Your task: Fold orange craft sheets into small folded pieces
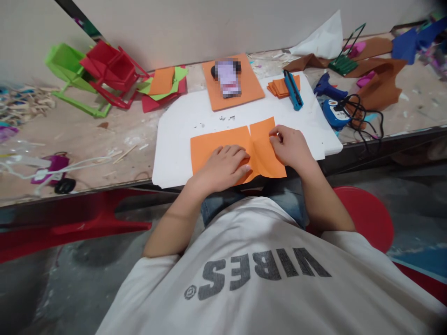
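Note:
An orange sheet of felt or paper lies on the white board at the table's front edge. A slit runs into it from its far edge, and its right part is partly lifted. My left hand rests flat on the sheet with the fingers spread. At the right part, my right hand has its fingers curled and pinches the sheet's edge between thumb and forefinger. Beyond the sheet, a blue utility knife lies across a small stack of orange pieces.
The white board carries dark scraps. Behind it lies a phone-like blurred object on an orange sheet. Red and green miniature chairs stand left. A blue glue gun and cabled blue device lie right.

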Demonstrator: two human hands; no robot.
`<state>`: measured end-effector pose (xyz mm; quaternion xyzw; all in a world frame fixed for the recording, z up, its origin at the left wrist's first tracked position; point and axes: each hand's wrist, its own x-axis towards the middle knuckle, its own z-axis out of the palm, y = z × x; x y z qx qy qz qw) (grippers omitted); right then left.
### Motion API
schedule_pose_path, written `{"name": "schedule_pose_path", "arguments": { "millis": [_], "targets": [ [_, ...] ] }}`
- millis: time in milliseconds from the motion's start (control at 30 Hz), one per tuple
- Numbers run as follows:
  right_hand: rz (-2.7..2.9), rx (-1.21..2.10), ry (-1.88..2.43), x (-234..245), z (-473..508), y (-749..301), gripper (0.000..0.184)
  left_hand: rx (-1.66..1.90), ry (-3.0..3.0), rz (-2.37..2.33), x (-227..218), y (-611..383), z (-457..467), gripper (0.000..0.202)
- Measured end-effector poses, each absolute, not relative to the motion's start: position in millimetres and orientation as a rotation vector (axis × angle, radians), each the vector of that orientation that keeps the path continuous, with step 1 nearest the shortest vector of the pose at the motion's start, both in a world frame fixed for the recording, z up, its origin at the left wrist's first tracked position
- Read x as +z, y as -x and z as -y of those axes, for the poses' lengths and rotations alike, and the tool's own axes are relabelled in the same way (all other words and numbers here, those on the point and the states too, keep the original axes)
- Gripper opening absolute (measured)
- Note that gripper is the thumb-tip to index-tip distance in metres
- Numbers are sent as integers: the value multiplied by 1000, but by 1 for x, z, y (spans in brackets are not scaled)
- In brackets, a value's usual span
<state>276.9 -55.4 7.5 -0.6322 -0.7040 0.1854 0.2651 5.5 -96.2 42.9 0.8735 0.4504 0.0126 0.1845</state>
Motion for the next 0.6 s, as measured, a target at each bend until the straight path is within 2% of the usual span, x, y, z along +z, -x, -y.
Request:
{"name": "schedule_pose_path", "arguments": {
  "millis": [100,333,600],
  "targets": [
    [1926,475,1737,8,53,-277,28,36,-2475,-1364,43,-21,86,49],
    [1994,442,1799,7,51,-276,37,-71,-2449,-1415,21,-31,73,77],
    [2062,416,1794,5,50,-278,41,-166,-2420,-1455,22,-34,74,81]
  ]
}}
